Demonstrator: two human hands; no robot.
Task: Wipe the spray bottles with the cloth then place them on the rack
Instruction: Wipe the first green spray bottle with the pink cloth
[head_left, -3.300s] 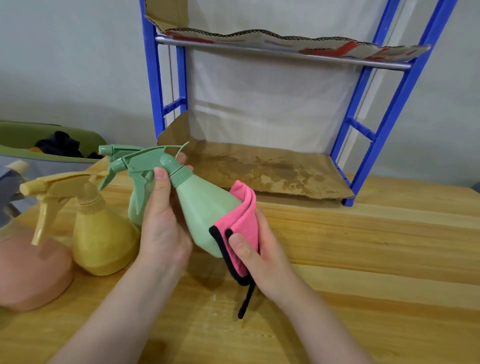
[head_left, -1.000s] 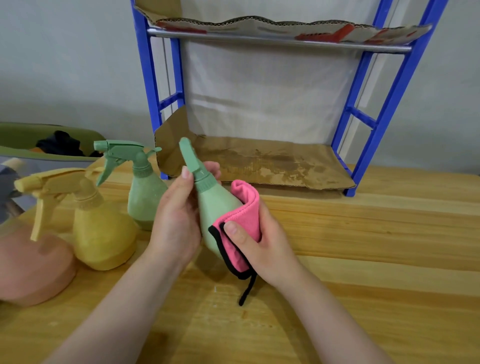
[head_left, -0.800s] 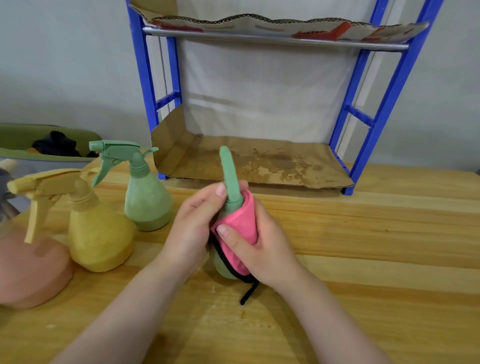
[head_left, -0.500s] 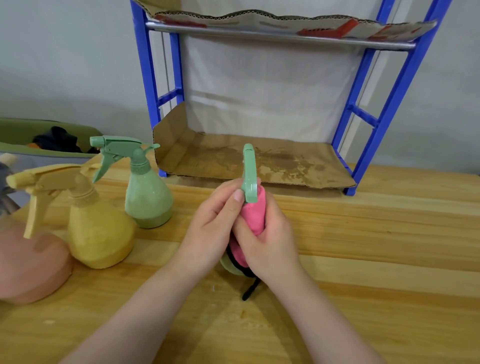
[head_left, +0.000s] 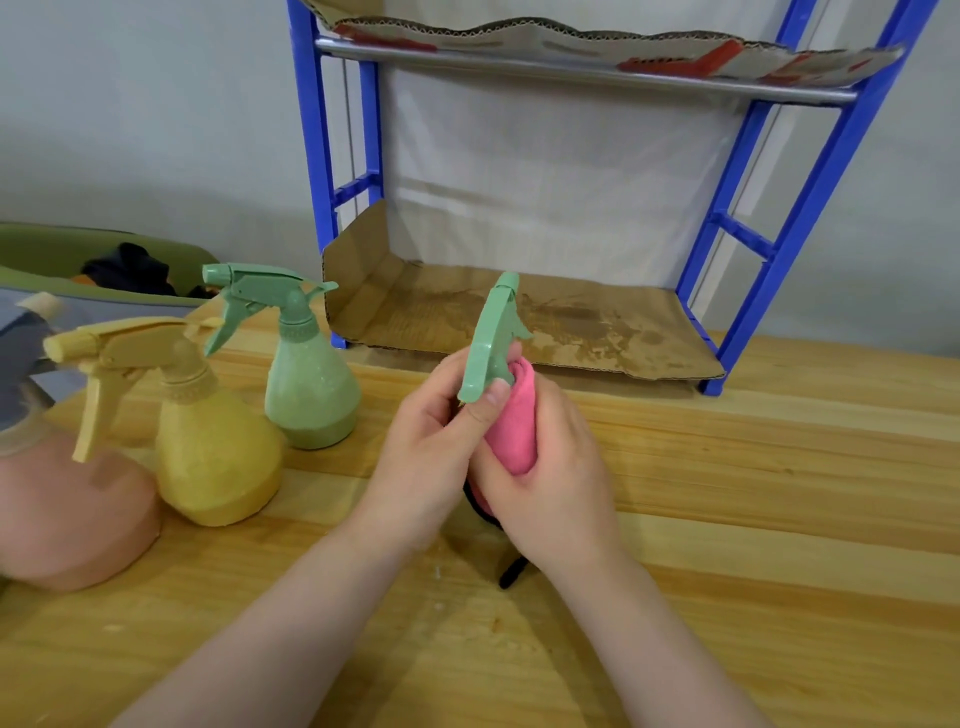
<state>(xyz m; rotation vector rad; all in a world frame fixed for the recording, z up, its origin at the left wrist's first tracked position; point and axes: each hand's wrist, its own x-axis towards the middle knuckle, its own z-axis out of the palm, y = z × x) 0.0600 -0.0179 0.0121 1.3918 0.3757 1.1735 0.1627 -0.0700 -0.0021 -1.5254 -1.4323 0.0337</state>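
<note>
Both hands hold a green spray bottle (head_left: 492, 343) upright above the wooden table; only its trigger head shows, the body is hidden by cloth and fingers. My left hand (head_left: 426, 457) grips the bottle at the neck, thumb against the head. My right hand (head_left: 550, 473) wraps a pink cloth (head_left: 514, 426) with black trim around the bottle's body. A second green spray bottle (head_left: 306, 379), a yellow one (head_left: 208, 436) and a pink one (head_left: 67, 509) stand at the left. The blue rack (head_left: 769, 244) stands behind, its lower shelf lined with stained cardboard (head_left: 597, 327).
The rack's upper shelf (head_left: 571, 67) has a metal rail and cardboard. A green bin (head_left: 62, 254) with dark items sits beyond the table's left edge. Bare wooden tabletop (head_left: 779, 519) stretches to the right and in front of the hands.
The held bottle went from tilted to upright and turned in my hands. The cloth and my right hand slid up from its base toward the neck, covering the body.
</note>
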